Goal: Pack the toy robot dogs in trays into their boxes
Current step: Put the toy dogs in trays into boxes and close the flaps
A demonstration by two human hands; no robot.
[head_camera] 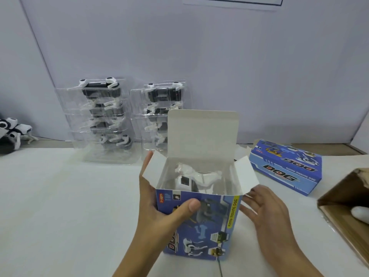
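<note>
The left hand (171,198) grips the near left corner of the blue box (199,222), thumb on its front. The right hand (265,208) is spread flat, fingers touching the box's right side. The box stands tall between both hands. Inside sits the toy robot dog (196,176) in its clear tray. The flaps are not yet closed. More dogs in trays (103,116) wait behind.

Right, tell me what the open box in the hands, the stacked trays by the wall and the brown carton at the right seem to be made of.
Open box: thin paperboard, glossy blue print outside, plain grey-white inside its raised flaps.
Stacked trays: clear thin plastic, probably moulded; the toy dogs show through and the edges glint.
Brown carton: looks like corrugated cardboard, matte brown, with a rough torn edge, though no fluting is visible.
</note>
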